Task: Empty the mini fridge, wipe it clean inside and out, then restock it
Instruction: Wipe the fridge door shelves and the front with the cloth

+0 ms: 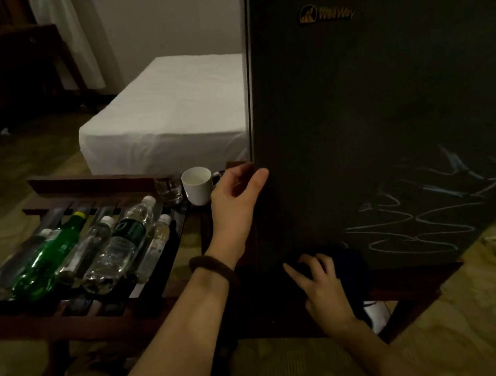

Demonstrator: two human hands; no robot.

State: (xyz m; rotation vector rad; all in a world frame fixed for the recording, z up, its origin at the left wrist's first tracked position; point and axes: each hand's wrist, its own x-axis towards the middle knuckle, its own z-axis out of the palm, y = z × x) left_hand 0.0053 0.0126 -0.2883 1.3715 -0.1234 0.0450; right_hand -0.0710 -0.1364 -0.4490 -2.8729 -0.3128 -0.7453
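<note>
While both forearms reach in from the bottom edge of the view, the right hand (319, 283) lies nearest, its fingers spread and pressing a dark cloth (348, 266) against the lower left corner of the mini fridge (388, 104) door. The left hand (236, 203), with a dark band (211, 266) round its wrist, is higher up at the left edge of the door: its thumb lies on the door's front, and its curled fingers go round the edge, so this grip holds the door. Pale streaks (419, 214) cross the lower half of the dark door, and a gold badge (325, 13) sits near its top. Left of the fridge stands a slatted wooden rack (98, 311), and on its slats lie several bottles side by side: a green bottle (43, 261) with a yellow cap toward the left edge, and clear bottles (115, 251) beside it. At the rack's far right corner stand a glass (169, 191) and, just beside it, a white cup (198, 185), close to the left hand. Beyond them is a bed (172, 109) with a white sheet, and farther off a pale wall.
</note>
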